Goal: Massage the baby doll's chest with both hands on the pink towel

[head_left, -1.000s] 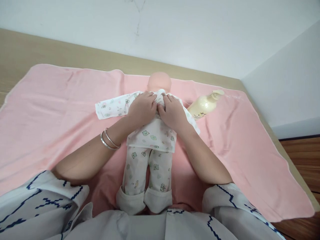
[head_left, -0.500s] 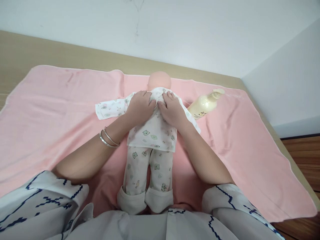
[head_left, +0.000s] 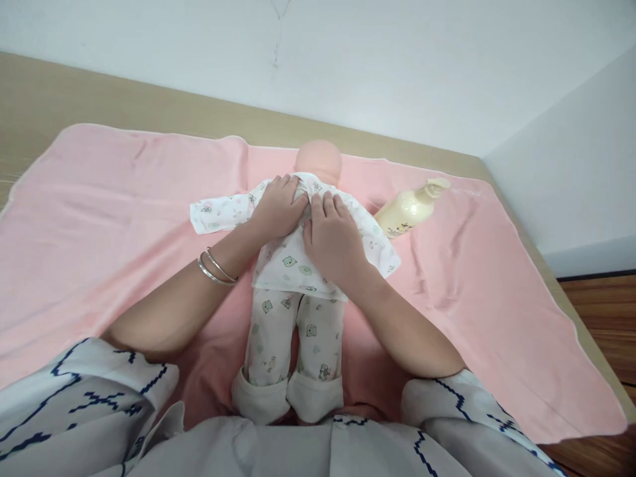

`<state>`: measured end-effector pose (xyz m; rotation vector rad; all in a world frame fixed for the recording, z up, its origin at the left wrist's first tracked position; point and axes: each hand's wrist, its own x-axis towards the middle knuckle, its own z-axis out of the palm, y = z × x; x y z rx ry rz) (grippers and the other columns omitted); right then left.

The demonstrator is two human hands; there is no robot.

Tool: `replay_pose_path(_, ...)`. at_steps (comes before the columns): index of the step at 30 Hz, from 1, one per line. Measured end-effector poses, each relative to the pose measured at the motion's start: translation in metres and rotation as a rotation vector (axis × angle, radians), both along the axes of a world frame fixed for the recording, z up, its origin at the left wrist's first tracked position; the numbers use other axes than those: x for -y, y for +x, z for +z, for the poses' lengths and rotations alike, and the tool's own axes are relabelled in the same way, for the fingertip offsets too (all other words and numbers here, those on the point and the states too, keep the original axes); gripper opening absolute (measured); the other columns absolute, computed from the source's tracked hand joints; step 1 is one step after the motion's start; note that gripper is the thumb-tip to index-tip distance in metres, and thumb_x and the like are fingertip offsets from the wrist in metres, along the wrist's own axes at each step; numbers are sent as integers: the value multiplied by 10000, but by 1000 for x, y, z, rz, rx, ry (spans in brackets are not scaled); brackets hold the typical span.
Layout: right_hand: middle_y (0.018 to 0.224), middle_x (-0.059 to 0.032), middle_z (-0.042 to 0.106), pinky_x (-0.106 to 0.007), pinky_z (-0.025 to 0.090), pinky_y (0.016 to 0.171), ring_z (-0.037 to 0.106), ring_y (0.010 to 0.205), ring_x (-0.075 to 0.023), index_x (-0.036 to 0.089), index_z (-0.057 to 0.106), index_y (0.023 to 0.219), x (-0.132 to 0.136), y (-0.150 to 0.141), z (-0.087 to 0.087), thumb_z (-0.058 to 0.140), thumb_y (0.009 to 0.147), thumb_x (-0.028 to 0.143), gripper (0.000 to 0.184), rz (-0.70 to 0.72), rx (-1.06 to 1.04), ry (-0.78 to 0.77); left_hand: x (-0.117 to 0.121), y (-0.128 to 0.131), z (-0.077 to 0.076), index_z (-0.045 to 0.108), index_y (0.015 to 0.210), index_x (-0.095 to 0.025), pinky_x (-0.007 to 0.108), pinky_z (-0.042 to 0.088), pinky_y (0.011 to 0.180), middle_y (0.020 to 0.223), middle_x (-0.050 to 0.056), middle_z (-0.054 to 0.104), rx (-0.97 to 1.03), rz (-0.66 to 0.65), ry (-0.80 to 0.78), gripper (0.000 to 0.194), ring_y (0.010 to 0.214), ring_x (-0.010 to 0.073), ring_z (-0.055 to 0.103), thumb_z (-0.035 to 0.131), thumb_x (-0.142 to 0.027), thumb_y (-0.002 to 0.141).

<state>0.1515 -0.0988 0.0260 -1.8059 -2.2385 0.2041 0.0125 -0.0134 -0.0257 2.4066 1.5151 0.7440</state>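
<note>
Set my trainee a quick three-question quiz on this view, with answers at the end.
1. Fill in: The left hand and right hand rest on the doll's printed ____.
2. Which wrist wears the bangles? A) right B) left C) both
3. True or false: Both hands are off the pump bottle, which is on the pink blanket.

Key: 1. shirt; 2. B; 3. true

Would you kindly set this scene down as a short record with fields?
Doll: on a pink cloth, feet toward the wearer
Clothing: printed white top and pants
Left hand: laid on the top, bangles at its wrist
Right hand: laid on the top
Bottle: cream-coloured, on the cloth
</note>
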Motion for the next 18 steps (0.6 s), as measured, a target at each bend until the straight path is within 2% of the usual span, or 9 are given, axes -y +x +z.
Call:
replay_pose_path(2,1723,-248,388,-601,260,1360,298,1652,-398,5,415,1621,0,-2,0,393,1050,245,620,-12,-48,-22,0,2,-2,632,1280,-81,556,464,1182,1312,215,689,3,56,-1,456,1285,359,615,295,-271,1039)
replay_pose_path(5,1736,-199,390,-581,275,1360,262,1672,-348,57,479,1588,-15,5,-4,352,1049,244,585,-58,-183,-62,10,7,2,605,1358,-82,538,441,1215,1367,206,677,30,112,-2,474,1333,345,596,327,-316,1054)
replay_pose_path(8,1704,-175,450,-623,274,1345,309,1655,-331,117,529,1541,-36,20,-12,327,1052,271,551,-93,-247,-44,29,13,15,583,1402,-69,556,388,1266,1456,229,622,11,121,-30,483,1423,363,538,352,-316,1057)
replay_pose_path(10,1711,-181,438,-648,247,1342,314,1650,-340,124,501,1556,-48,28,-17,328,1057,298,557,-95,-225,-23,41,15,26,587,1395,-56,569,383,1269,1479,248,595,-19,77,-51,474,1450,379,513,357,-292,1054)
replay_pose_path(14,1759,-212,334,-605,203,1362,254,1671,-357,61,401,1618,-55,38,-18,341,1072,371,632,-53,-148,-48,49,14,44,681,1186,-104,564,434,1225,1308,209,676,17,-28,-89,361,1356,359,572,384,-236,1028)
replay_pose_path(18,1762,-241,309,-582,202,1369,243,1672,-377,-8,321,1653,-37,28,-6,350,1074,349,680,-33,-30,-108,30,6,42,679,902,-178,509,495,1147,1143,144,727,136,18,-239,379,1153,291,652,327,-237,1033)
